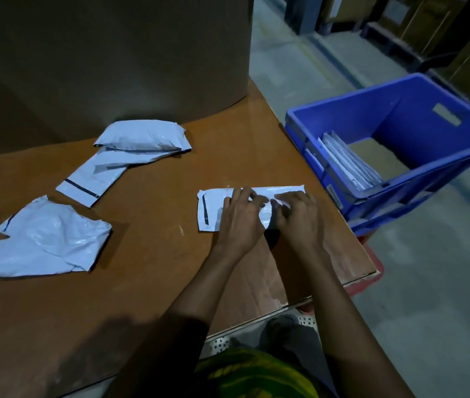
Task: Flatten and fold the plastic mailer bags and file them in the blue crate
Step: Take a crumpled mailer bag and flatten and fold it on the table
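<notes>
Mailer bag (259, 193) lies flat on table (170, 173), near its right edge, just beside blue crate (400, 133). My left hand (241, 216) presses down on the bag, fingers mostly straight. My right hand (297, 219) has fingers curled, pinching the bag's fold. Filed bags (348, 165) lean upright inside the crate. Three loose bags: crumpled bag (44, 242), long bag (96, 179), puffy bag (144, 136), far left.

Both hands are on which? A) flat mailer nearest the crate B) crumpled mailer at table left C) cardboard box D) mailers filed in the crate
A: left hand and right hand both rest on the flat mailer beside the blue crate.
</notes>
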Demonstrator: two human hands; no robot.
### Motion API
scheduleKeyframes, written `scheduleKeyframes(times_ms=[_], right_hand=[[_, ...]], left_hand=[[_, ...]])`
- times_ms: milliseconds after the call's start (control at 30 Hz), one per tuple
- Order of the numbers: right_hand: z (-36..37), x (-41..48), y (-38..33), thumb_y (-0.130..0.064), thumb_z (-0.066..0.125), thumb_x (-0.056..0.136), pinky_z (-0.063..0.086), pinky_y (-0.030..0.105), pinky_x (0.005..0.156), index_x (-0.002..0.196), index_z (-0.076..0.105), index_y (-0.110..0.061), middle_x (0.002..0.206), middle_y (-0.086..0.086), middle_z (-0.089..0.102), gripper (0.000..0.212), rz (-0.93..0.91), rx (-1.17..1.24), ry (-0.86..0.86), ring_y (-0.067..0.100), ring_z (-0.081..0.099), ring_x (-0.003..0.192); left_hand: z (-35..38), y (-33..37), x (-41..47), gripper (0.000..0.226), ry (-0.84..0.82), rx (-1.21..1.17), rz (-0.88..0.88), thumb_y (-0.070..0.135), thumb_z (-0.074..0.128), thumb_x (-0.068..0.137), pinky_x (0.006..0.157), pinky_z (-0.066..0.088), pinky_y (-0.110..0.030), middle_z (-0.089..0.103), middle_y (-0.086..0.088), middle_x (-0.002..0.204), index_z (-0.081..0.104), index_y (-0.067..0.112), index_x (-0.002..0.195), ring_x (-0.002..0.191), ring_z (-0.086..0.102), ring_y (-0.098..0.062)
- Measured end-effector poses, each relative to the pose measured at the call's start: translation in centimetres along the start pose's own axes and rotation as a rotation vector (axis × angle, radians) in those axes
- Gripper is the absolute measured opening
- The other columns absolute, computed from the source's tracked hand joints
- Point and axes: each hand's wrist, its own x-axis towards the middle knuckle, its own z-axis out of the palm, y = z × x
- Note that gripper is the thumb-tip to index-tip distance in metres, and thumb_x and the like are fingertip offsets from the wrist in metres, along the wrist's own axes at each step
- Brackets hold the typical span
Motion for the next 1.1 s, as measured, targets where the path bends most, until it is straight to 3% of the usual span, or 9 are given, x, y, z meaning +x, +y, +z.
scheduleKeyframes(times_ms=[133, 267, 433, 533, 633, 767, 933, 1000, 1100], right_hand=[[1.7, -0.1, 0.5, -0.028, 0.054, 0.091, 0.041, 0.038, 0.096, 0.1, 0.081, -0.016, 0.103, 0.004, 0.076, 0.03, -0.048, -0.042, 0.0, 0.024, 0.066, 0.1], [0.9, 2.4, 0.3, -0.032, 0.062, 0.091, 0.046, 0.044, 0.09, 0.095, 0.08, -0.024, 0.099, 0.005, 0.073, 0.02, -0.041, -0.058, -0.119, 0.029, 0.064, 0.096], [2.0, 1.0, 0.0, -0.035, 0.055, 0.093, 0.048, 0.044, 0.081, 0.103, 0.08, -0.026, 0.109, 0.001, 0.071, 0.029, -0.045, -0.083, 0.047, 0.029, 0.059, 0.099], [1.4, 1.4, -0.5, -0.031, 0.059, 0.094, 0.045, 0.043, 0.085, 0.103, 0.081, -0.023, 0.111, 0.003, 0.073, 0.025, -0.062, -0.105, 0.004, 0.034, 0.062, 0.1], [1.5, 1.6, -2.9, -0.028, 0.064, 0.094, 0.046, 0.042, 0.085, 0.1, 0.081, -0.019, 0.112, 0.005, 0.074, 0.02, -0.128, -0.08, -0.035, 0.033, 0.064, 0.102], [3.6, -0.8, -5.3, -0.033, 0.059, 0.096, 0.048, 0.044, 0.094, 0.115, 0.079, -0.02, 0.121, 0.006, 0.073, 0.03, -0.167, -0.01, -0.053, 0.029, 0.063, 0.111], [4.5, -2.1, -5.3, -0.035, 0.045, 0.105, 0.034, 0.051, 0.119, 0.137, 0.067, -0.022, 0.147, 0.007, 0.06, 0.041, -0.181, -0.062, -0.073, 0.032, 0.051, 0.137], [4.7, -1.7, -6.5, -0.034, 0.038, 0.107, 0.023, 0.051, 0.124, 0.143, 0.061, -0.023, 0.156, 0.005, 0.051, 0.044, -0.218, -0.046, -0.138, 0.031, 0.039, 0.148], [5.3, -1.3, -8.3, -0.039, 0.024, 0.109, 0.012, 0.05, 0.128, 0.154, 0.047, -0.024, 0.166, 0.001, 0.035, 0.053, -0.236, -0.029, -0.226, 0.027, 0.021, 0.158]], left_hand=[[1.2, -0.3, 0.3, 0.033, -0.023, 0.051, -0.006, 0.026, 0.046, 0.099, 0.09, 0.033, -0.041, 0.059, 0.001, 0.126, 0.069, 0.026, 0.124, 0.12, 0.047, -0.025], [0.6, -0.8, 1.9, 0.035, -0.07, 0.023, 0.008, 0.009, 0.059, 0.095, 0.093, 0.033, -0.04, 0.055, 0.004, 0.126, 0.068, 0.027, 0.124, 0.122, 0.044, -0.022], [1.3, -1.7, 1.6, 0.032, -0.07, 0.053, -0.003, 0.019, 0.053, 0.101, 0.093, 0.03, -0.041, 0.051, 0.007, 0.131, 0.062, 0.033, 0.129, 0.123, 0.041, -0.021], [1.0, -2.0, 2.0, 0.04, -0.067, 0.003, 0.013, 0.008, 0.056, 0.096, 0.092, 0.031, -0.039, 0.053, 0.006, 0.126, 0.066, 0.031, 0.127, 0.123, 0.043, -0.021], [-0.1, -3.3, 1.5, 0.052, 0.1, -0.112, -0.078, -0.006, 0.055, 0.074, 0.089, 0.038, -0.035, 0.061, 0.002, 0.117, 0.074, 0.022, 0.113, 0.116, 0.052, -0.022], [-0.7, -6.8, -0.6, 0.049, 0.236, -0.211, -0.179, -0.016, 0.054, 0.063, 0.083, 0.052, -0.048, 0.061, -0.007, 0.105, 0.069, 0.011, 0.1, 0.104, 0.054, -0.03], [-0.4, -8.0, -2.2, 0.051, 0.225, -0.207, -0.157, -0.013, 0.05, 0.069, 0.094, 0.049, -0.046, 0.063, -0.007, 0.114, 0.069, 0.008, 0.111, 0.113, 0.056, -0.034], [-0.7, -7.7, -2.4, 0.052, 0.239, -0.152, -0.139, 0.001, 0.044, 0.084, 0.107, 0.044, -0.046, 0.06, -0.009, 0.136, 0.062, 0.009, 0.132, 0.13, 0.052, -0.034], [-0.4, -8.5, -2.5, 0.055, 0.129, 0.082, -0.112, 0.026, 0.026, 0.108, 0.128, 0.014, -0.047, 0.021, -0.004, 0.171, 0.029, 0.017, 0.162, 0.159, 0.01, -0.025]])
